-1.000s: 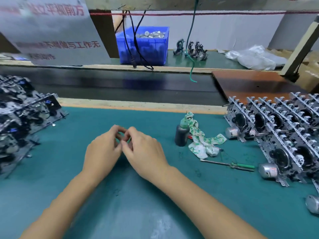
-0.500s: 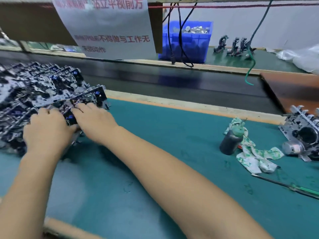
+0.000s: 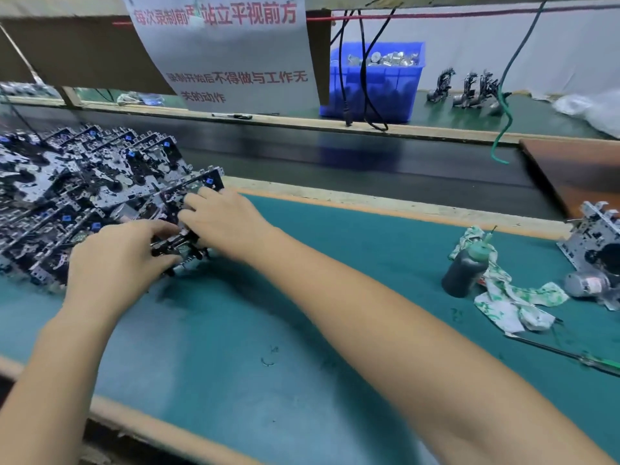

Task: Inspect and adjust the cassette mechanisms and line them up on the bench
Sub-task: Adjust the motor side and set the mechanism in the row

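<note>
Both hands are on one cassette mechanism at the near right edge of the pile of mechanisms, far left on the bench. The left hand curls its fingers around the near side of it; the right hand reaches across and lies over its top, fingers bent onto the metal frame. Underneath runs the teal mat, scuffed and stained, edged with a pale wooden strip. Over to the right, a dark bottle stands touching a crumpled green-and-white rag, a screwdriver lies near it, and another mechanism sits at the frame's edge. Beyond, a dark conveyor belt, a blue bin of metal parts, and a hanging printed notice.
</note>
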`<state>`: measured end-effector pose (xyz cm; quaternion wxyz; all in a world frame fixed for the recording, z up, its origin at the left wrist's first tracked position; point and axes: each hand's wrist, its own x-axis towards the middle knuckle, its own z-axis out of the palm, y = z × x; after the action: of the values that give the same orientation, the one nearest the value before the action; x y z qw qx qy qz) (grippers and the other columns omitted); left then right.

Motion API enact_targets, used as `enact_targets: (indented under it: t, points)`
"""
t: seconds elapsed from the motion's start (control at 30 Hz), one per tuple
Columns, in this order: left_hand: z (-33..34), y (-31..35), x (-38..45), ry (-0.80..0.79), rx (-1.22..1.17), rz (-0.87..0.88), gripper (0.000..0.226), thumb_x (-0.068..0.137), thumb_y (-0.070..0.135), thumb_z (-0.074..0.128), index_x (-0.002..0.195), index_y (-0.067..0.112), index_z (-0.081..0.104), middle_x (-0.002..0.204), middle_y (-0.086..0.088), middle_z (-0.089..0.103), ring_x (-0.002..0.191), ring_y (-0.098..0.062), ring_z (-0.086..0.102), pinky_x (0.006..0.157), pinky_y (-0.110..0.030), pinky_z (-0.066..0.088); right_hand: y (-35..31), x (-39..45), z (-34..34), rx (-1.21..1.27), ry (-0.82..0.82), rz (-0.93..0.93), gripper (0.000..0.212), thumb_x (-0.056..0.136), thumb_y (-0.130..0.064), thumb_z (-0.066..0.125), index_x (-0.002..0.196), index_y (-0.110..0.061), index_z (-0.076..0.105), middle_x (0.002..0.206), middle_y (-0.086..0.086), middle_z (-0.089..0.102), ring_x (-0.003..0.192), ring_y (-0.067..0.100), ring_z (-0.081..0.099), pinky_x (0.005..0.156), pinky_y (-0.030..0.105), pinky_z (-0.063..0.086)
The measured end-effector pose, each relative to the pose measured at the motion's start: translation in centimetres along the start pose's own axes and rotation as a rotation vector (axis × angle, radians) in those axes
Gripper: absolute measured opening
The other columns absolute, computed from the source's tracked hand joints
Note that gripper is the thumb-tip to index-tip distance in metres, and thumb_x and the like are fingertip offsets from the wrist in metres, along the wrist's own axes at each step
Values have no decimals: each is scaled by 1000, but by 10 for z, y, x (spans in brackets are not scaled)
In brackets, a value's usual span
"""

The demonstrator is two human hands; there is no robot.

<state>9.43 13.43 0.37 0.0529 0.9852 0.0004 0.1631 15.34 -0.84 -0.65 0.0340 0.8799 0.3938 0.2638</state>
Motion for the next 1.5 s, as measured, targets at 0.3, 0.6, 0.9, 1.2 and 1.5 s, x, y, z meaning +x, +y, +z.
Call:
enact_targets:
  t: [0.3,0.6,0.9,1.2,1.5]
  points:
    - [-10,99,-41,18,-382,585,29,63,37,82,89,29,72,82,18,69,60,4,44,52,-27,47,37,-161,-93,277,-238,381,27,91,-34,58,113,-19,55,109,-1,53,102,19,46,78,39,45]
    - [24,227,-104,378,-300,1301,14,85,13,61,72,19,64,69,4,57,60,-17,52,46,-27,38,14,-345,-127,-118,68,487,15,89,-19,61,81,-10,69,80,2,63,69,23,54,63,31,42]
    - [75,232,-109,-13,-594,1176,86,71,72,62,137,22,38,140,-1,43,131,-18,40,109,-32,29,2,-393,-115,12,27,522,28,83,-40,63,96,-15,69,93,0,64,75,18,56,66,28,44]
    - [84,229,-106,-483,-838,885,108,59,65,77,143,55,8,140,39,21,132,9,27,107,-9,21,1,-393,-114,298,278,821,25,91,-36,50,99,-16,62,99,-8,53,81,8,53,71,25,45]
    - [79,231,-113,-541,-878,806,118,54,55,81,142,57,2,138,41,21,133,7,27,108,-11,22,6,-394,-110,414,346,1090,19,89,-39,47,98,-27,59,99,-19,51,82,2,52,68,17,41]
